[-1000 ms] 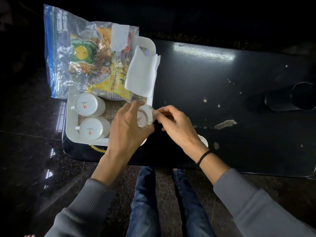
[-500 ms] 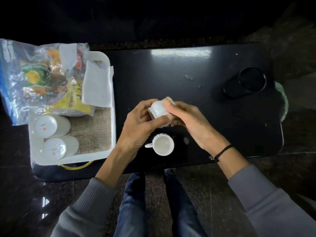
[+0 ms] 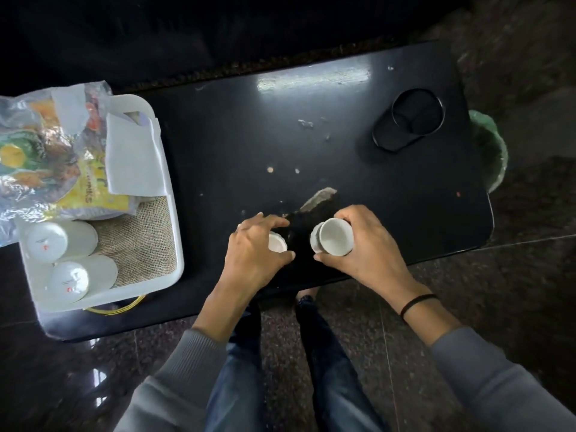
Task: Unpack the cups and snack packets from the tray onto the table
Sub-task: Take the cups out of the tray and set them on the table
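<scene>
Right hand (image 3: 358,251): fingers clamped round upright cup (image 3: 335,240), mouth up, at table (image 3: 343,135) front edge.
Left hand (image 3: 252,254): fingers curled on second cup (image 3: 276,243).
Tray (image 3: 162,169): 2 inverted cups plus packets, far left; left hand nearer.

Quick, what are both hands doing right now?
Left hand: curled over a white cup on the table, gripping it.
Right hand: closed around another white cup.

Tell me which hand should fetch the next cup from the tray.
Left, probably. The left hand sits nearer the tray and the two upside-down cups in it. Its grip covers a cup on the table, while the right hand holds another cup farther away.
</scene>
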Tool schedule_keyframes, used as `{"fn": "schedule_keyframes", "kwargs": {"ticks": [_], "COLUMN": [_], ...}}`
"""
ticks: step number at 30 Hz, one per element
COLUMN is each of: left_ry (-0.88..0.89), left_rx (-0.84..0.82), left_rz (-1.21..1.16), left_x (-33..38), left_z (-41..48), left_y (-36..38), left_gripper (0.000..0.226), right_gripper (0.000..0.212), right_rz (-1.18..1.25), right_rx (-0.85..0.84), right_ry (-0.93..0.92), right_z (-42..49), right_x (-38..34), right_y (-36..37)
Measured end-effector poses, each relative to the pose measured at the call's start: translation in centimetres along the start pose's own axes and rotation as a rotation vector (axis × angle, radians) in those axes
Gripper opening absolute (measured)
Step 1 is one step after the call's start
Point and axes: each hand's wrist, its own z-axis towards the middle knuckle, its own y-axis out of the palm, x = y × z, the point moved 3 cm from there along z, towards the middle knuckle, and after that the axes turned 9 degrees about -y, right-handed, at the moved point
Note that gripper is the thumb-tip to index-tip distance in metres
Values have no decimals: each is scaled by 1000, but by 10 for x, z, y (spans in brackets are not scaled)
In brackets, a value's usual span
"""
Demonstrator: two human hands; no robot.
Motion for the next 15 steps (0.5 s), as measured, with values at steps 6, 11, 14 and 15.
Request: {"fn": "schedule_keyframes", "kwargs": {"ticks": [6,11,14,15], "left_ry": [32,61,83,90], "left_rx": [55,67,81,89], "left_rz": [90,107,109,106], "left_x": [-11,-17,-21,-23], "left_z": [-5,-4,-3,-3], "left_y": [6,6,6,5], "left_gripper": [59,58,58,58], "right_gripper": [70,71,75,79], "right_rz": [-225,-315,-417,-453], "right_rx": [62,74,10,-21], "right_ry": [-70,-85,-89,-92], "right_z": [-9,-8,-5,-4], "right_x": [-8,-14,-15,-16], "right_y": [20,25,25,24]}}
